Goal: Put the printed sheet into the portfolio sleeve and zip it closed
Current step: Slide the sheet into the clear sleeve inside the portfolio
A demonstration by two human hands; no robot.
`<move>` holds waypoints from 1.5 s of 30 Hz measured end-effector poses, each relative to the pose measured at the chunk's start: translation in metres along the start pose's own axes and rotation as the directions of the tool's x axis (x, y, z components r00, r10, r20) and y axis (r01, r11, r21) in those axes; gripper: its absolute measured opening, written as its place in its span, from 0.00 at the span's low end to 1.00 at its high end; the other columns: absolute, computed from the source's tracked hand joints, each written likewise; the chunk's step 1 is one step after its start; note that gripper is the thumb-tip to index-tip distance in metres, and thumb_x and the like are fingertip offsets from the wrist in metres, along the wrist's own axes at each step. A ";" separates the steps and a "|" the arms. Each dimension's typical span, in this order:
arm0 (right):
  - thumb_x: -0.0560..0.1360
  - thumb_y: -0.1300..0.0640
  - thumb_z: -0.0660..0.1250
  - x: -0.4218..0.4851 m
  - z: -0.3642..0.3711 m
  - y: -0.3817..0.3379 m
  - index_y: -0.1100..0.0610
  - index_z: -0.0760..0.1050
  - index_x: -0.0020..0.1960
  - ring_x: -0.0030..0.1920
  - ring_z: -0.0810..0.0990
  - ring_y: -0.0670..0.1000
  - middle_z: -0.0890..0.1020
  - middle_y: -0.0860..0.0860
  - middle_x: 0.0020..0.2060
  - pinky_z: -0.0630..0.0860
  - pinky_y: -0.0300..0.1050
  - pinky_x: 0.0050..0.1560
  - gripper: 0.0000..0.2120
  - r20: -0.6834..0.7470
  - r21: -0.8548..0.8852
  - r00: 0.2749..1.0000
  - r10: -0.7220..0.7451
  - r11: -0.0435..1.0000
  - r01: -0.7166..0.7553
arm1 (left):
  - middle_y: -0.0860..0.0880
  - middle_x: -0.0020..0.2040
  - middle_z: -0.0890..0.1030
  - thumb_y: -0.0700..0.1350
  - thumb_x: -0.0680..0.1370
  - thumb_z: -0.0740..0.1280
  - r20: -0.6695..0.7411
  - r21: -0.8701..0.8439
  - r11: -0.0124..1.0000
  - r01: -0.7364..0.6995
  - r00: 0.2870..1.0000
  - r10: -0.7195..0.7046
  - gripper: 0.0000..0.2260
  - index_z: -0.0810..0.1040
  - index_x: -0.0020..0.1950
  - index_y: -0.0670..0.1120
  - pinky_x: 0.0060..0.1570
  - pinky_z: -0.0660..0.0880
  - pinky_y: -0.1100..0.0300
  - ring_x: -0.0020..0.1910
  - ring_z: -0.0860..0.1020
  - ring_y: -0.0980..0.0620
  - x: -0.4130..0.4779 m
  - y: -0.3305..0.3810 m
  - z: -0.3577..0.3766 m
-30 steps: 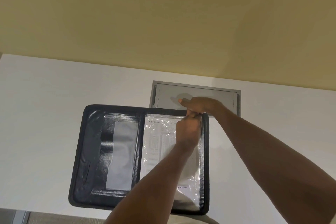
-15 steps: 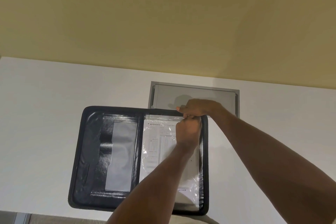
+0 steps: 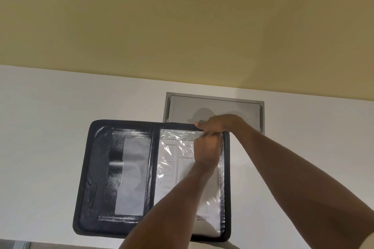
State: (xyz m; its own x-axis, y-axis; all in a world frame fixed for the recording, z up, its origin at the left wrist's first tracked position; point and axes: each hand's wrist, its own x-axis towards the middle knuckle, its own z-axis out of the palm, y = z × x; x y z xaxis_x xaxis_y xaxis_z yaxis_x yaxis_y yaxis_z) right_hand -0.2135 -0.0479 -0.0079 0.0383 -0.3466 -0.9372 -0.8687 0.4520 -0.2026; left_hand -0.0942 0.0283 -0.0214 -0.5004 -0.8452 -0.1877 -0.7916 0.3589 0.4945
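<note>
A black portfolio [image 3: 97,178] lies open on the white table. Its right half carries a clear plastic sleeve [image 3: 172,168] with the printed sheet [image 3: 208,206] inside it. My left hand [image 3: 206,149] is curled at the sleeve's top right corner, pinching something small there that the fingers hide. My right hand [image 3: 218,123] grips the portfolio's top edge just above, touching my left hand. A grey sheet [image 3: 133,176] sits in the left half's pocket.
A grey hatch panel [image 3: 214,107] is set into the white table [image 3: 40,127] right behind the portfolio. A yellow wall [image 3: 182,16] rises behind the table. The table's front edge runs just below the portfolio.
Both hands stay at the sleeve's top right corner. My left hand has shifted only slightly; the view has dropped a little. Nothing else differs.
</note>
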 end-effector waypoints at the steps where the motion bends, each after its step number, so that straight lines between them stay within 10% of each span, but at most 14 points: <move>1: 0.77 0.26 0.51 0.001 0.001 0.003 0.51 0.79 0.66 0.66 0.76 0.56 0.76 0.54 0.70 0.67 0.52 0.68 0.36 -0.004 0.026 1.000 0.010 1.000 -0.010 | 0.44 0.43 0.85 0.44 0.83 0.66 -0.026 -0.024 0.999 -0.023 0.999 0.022 0.08 0.85 0.52 0.46 0.38 0.82 0.49 0.39 0.84 0.41 -0.001 0.000 0.001; 11: 0.81 0.37 0.61 -0.002 0.009 0.029 0.57 0.75 0.35 0.33 0.71 0.48 0.74 0.48 0.32 0.69 0.41 0.42 0.27 -0.135 -0.065 0.990 -0.041 0.997 0.033 | 0.45 0.46 0.86 0.41 0.80 0.70 -0.173 -0.017 0.923 -0.385 0.910 0.376 0.06 0.85 0.53 0.43 0.37 0.82 0.53 0.40 0.84 0.47 -0.010 -0.066 -0.011; 16: 0.80 0.47 0.68 -0.012 0.019 0.053 0.60 0.84 0.57 0.49 0.79 0.51 0.85 0.52 0.50 0.72 0.45 0.59 0.17 -0.264 -0.102 0.955 -0.135 0.989 0.112 | 0.47 0.53 0.83 0.43 0.81 0.65 -0.012 0.043 0.959 -0.279 0.960 0.279 0.10 0.82 0.60 0.44 0.46 0.79 0.54 0.50 0.80 0.49 -0.008 -0.125 -0.040; 22: 0.74 0.51 0.76 -0.016 0.042 0.067 0.57 0.87 0.50 0.46 0.80 0.49 0.87 0.52 0.47 0.74 0.43 0.53 0.10 -0.492 0.142 0.870 -0.045 0.981 0.131 | 0.47 0.62 0.80 0.42 0.81 0.66 0.139 0.090 0.964 -0.251 0.961 0.237 0.14 0.81 0.66 0.45 0.59 0.77 0.50 0.62 0.76 0.46 -0.009 -0.159 -0.057; 31: 0.80 0.61 0.63 -0.034 0.107 0.033 0.57 0.81 0.55 0.49 0.82 0.54 0.82 0.53 0.52 0.80 0.47 0.49 0.09 -0.834 0.261 0.523 0.177 0.961 0.091 | 0.49 0.73 0.74 0.49 0.83 0.67 0.231 0.115 0.979 -0.171 0.963 0.141 0.18 0.76 0.73 0.49 0.72 0.71 0.48 0.73 0.70 0.48 -0.020 -0.154 -0.057; 45: 0.72 0.45 0.75 -0.041 0.304 -0.092 0.63 0.65 0.73 0.67 0.74 0.59 0.75 0.60 0.66 0.73 0.54 0.70 0.38 -0.701 -0.265 0.625 -0.342 0.939 0.217 | 0.50 0.84 0.58 0.49 0.84 0.66 0.287 0.187 0.960 -0.209 0.946 0.150 0.27 0.63 0.82 0.49 0.80 0.61 0.49 0.82 0.57 0.48 -0.059 -0.158 -0.055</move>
State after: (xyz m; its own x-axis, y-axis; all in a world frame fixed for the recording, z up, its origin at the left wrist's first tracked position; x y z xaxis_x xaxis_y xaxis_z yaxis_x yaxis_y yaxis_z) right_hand 0.0147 0.1749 -0.0371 -0.0248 -0.9478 -0.3178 -0.9387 0.1314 -0.3187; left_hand 0.0800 -0.0007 -0.0420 -0.6930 -0.6321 -0.3466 -0.7207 0.5956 0.3548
